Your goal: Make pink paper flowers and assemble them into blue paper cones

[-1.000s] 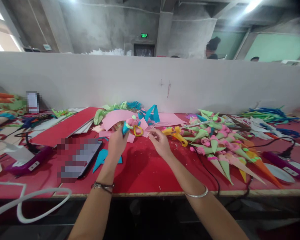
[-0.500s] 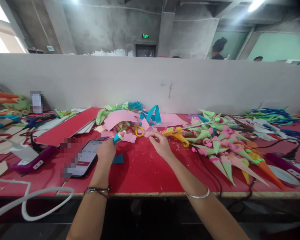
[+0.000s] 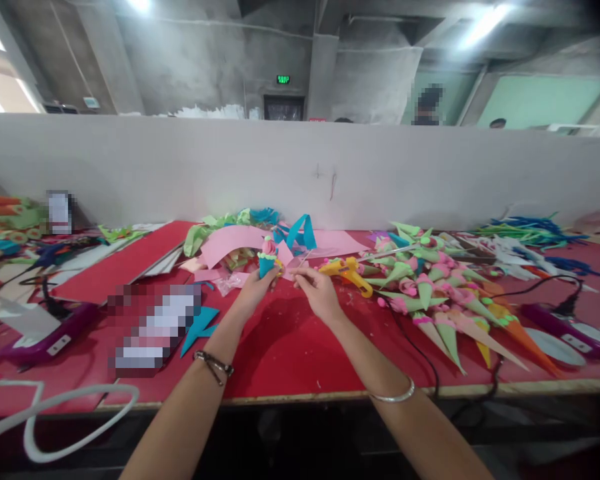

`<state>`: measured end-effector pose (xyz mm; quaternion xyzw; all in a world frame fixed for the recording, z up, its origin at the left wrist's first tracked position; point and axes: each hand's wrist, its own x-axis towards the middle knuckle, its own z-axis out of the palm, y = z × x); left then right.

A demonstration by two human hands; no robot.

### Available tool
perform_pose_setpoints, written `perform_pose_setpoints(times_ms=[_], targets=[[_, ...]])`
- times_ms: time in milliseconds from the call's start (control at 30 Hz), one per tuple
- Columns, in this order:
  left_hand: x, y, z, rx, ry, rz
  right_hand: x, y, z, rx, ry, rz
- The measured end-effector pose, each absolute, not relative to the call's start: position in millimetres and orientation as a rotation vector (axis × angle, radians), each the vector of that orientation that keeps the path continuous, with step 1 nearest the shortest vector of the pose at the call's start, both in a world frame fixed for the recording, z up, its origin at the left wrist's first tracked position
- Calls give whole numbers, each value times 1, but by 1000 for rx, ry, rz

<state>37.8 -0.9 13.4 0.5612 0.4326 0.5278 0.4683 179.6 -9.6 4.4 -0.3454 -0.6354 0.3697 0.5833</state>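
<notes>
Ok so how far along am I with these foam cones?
Done: a pile of finished cones with pink tops lies on the right. In hand: your left hand holds a blue cone with a pink top upright; your right hand is beside it, its grip unclear. Left: pink foam sheets and a blue cutout lie unused, so probably more cones.

L hand [image 3: 253, 293] & R hand [image 3: 314, 290] are hovering side by side over the table [image 3: 290, 353], close but apart. Small cone [image 3: 267, 261] is sitting upright in L hand's fingers, just behind the palm. Paper sheets [image 3: 230, 241] are lying behind both hands, w/ the partition [image 3: 300, 173] standing behind those. Glue gun [image 3: 345, 272] is lying just R of R hand; cone pile [image 3: 440, 293] is spreading further R. Phone [image 3: 153, 327] is lying L of L hand; 2nd glue gun [image 3: 43, 339] is lying well L of that.
</notes>
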Motion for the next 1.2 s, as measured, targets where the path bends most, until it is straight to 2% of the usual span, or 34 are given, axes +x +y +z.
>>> perform_pose_setpoints(times_ms=[500, 1200], targets=[[50, -11, 0, 1118, 757, 1180, 180, -4, -2, -798, -1493, 755], [50, -13, -1, 1043, 801, 1106, 176, -7, -3, -826, -1465, 867]])
